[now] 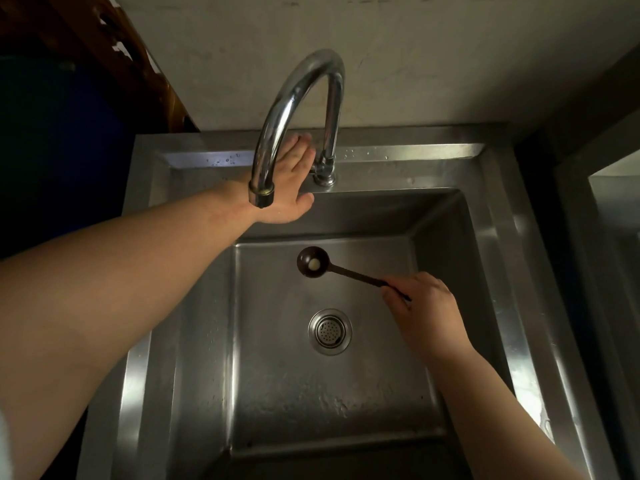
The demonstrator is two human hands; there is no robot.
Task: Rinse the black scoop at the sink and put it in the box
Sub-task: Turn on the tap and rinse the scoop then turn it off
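My right hand (424,308) grips the thin handle of the black scoop (313,262) and holds it over the steel sink basin (446,237), bowl up and pointing left, below the spout. A small pale blob shows in the bowl. My left hand (289,181) reaches flat, fingers together, behind the curved chrome faucet (298,95), its fingertips close to the tap lever at the faucet base (323,168). I cannot tell if it touches the lever. No water runs from the spout. No box is in view.
The round drain strainer (330,331) sits in the middle of the basin floor. A plain wall rises behind the sink. Dark wooden furniture (114,46) stands at the far left, and a second steel surface (609,216) lies to the right.
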